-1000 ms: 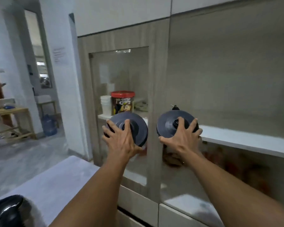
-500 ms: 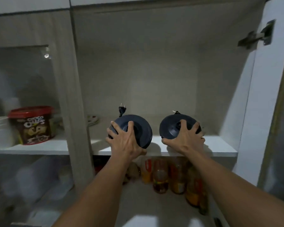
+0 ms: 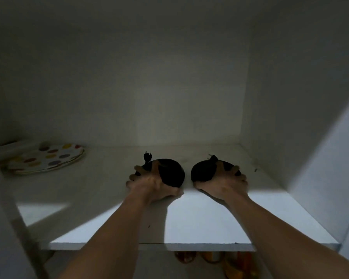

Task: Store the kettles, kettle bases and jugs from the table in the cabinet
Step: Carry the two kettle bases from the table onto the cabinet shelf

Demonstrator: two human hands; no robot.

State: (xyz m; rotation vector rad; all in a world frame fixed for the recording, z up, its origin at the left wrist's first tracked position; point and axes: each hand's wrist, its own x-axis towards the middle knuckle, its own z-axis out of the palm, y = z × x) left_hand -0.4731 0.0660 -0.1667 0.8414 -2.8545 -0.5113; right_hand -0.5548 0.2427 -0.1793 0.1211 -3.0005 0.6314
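Nearest, below the shelf's front edge, orange and amber bottles (image 3: pixel 210 258) show dimly on a lower level; detail cannot be made out.

Shelf (image 3: pixel 210 222): white, inside the cabinet (image 3: pixel 189 87), lit along its near part and in shadow toward the back. Both forearms reach over the front edge onto it.

Left hand (image 3: pixel 152 183): fingers spread over the near and left side of the left kettle base (image 3: pixel 172 174), thumb under its near rim, gripping it. The base is a dark round disc with no long axis of its own; its broad face is tilted toward the viewer, the far edge raised, the near edge at or close to the shelf. Whether it touches the shelf cannot be told in the shadow. A plug (image 3: pixel 147 156) stands up behind its far left edge, prongs pointing up and away.

Right hand (image 3: pixel 223 187): fingers spread across the right kettle base (image 3: pixel 203 172), holding it from the near side. This disc is tilted likewise. A plug end (image 3: pixel 212 157) projects at its far edge, pointing up and left.

The two bases sit side by side at mid-depth of the shelf, close but apart, a narrow gap between them.

Far left, at the back of the shelf, a plate with coloured spots (image 3: pixel 46 159) lies flat, well apart from both bases.
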